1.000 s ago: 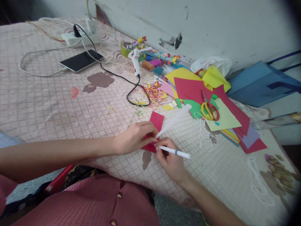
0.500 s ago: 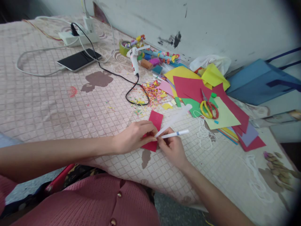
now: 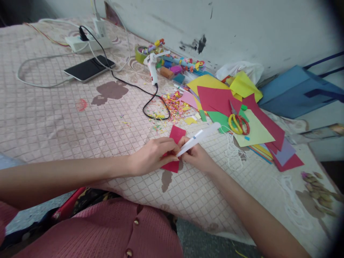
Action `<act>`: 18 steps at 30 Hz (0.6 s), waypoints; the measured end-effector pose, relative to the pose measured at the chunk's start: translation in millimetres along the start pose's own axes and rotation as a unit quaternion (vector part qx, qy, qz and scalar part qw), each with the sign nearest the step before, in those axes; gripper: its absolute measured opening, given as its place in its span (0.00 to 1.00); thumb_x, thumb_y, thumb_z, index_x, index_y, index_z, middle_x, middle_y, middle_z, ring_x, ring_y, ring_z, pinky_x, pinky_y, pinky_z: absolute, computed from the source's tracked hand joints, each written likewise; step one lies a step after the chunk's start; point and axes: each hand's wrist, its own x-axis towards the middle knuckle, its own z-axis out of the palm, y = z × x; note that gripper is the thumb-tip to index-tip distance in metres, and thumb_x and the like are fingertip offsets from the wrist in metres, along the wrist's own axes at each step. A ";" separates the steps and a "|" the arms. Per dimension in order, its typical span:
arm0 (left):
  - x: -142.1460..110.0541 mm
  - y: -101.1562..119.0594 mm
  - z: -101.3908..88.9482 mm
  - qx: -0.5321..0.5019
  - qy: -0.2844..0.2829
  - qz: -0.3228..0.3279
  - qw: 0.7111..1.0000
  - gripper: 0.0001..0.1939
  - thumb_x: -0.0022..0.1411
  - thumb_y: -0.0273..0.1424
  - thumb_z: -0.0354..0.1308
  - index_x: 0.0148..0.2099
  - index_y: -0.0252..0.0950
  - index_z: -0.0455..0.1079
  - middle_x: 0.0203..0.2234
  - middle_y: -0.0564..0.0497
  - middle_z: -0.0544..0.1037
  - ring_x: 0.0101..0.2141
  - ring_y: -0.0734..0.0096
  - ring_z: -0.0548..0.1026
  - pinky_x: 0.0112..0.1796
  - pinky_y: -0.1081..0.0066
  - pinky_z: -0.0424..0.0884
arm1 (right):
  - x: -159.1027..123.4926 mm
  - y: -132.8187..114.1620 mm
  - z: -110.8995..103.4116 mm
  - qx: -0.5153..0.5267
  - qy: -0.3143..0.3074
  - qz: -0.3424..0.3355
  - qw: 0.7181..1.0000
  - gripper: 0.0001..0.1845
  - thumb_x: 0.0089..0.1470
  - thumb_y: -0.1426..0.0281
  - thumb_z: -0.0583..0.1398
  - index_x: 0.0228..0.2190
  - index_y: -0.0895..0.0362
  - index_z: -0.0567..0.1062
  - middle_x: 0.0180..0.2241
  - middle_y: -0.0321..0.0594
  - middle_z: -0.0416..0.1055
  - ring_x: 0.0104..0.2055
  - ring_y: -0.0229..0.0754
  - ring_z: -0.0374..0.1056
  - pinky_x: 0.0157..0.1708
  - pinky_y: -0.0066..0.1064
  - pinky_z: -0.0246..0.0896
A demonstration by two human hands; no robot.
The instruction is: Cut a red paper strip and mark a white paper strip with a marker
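Note:
A narrow red paper strip (image 3: 177,133) lies on the cloth near the table's front edge. Over it, my left hand (image 3: 154,154) is closed, its thumb and fingertips pinching the near end of a translucent white ruler (image 3: 212,127). The ruler slants up to the right, past the paper's edge. My right hand (image 3: 197,156) is closed round a white pen (image 3: 198,135) with a blue band, close beside my left fingertips. From this angle the pen overlaps the ruler, and its tip is hidden by my fingers.
Scissors (image 3: 236,124) rest on coloured paper sheets (image 3: 219,98) at the right, beside tangled white string (image 3: 235,154). A glue gun (image 3: 152,70) stands behind paper scraps (image 3: 176,107). A tablet (image 3: 90,68) and power strip (image 3: 88,43) are at the left, with trailing cables.
My right hand has shifted up and turned, so the pen now points more steeply up and lines up with the ruler. My left hand stays in place; the ruler's far end has dipped slightly.

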 end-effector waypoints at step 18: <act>0.8 0.8 -0.9 0.001 0.001 -0.006 1.000 0.03 0.62 0.23 0.55 0.34 0.32 0.66 0.29 0.51 0.71 0.31 0.75 0.69 0.34 0.75 0.68 | 29.2 -8.7 -8.8 0.053 -0.120 0.020 0.991 0.11 0.47 0.67 0.63 0.26 0.56 0.65 0.26 0.32 0.66 0.29 0.35 0.64 0.28 0.26 0.60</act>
